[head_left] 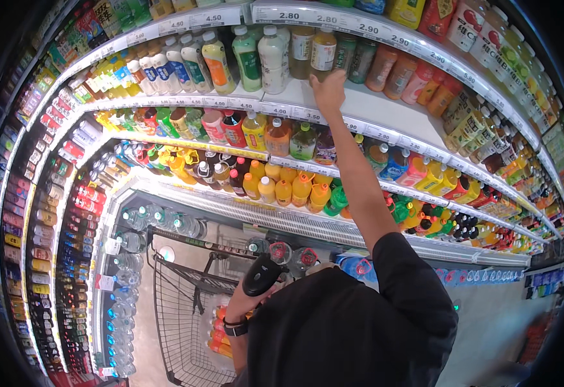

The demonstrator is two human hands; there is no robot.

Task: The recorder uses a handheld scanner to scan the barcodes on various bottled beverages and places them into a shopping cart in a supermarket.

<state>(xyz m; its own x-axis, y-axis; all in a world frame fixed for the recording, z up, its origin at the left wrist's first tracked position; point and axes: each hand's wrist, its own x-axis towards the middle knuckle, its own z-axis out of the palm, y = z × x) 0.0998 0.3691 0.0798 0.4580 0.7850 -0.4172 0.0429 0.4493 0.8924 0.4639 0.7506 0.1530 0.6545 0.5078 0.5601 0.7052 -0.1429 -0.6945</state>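
My right arm stretches up to an upper shelf (385, 103). There my right hand (329, 92) closes around the lower part of a plastic bottle of amber drink (324, 51) with a white label, which stands upright. To its left is a similar bottle (301, 48); dark green bottles (362, 61) stand on its right. My left hand (246, 300), low and close to my body, wraps around a black handheld device (262, 276) with a rounded head. The fingers of the left hand are partly hidden behind this device.
A wire shopping cart (166, 322) stands to my left, with orange-coloured bottles (220, 332) in it. Large clear water bottles (124, 290) line the left side on the floor level. Lower shelves hold rows of juice bottles (301, 188). Price-strip edges (366, 27) jut above the reached shelf.
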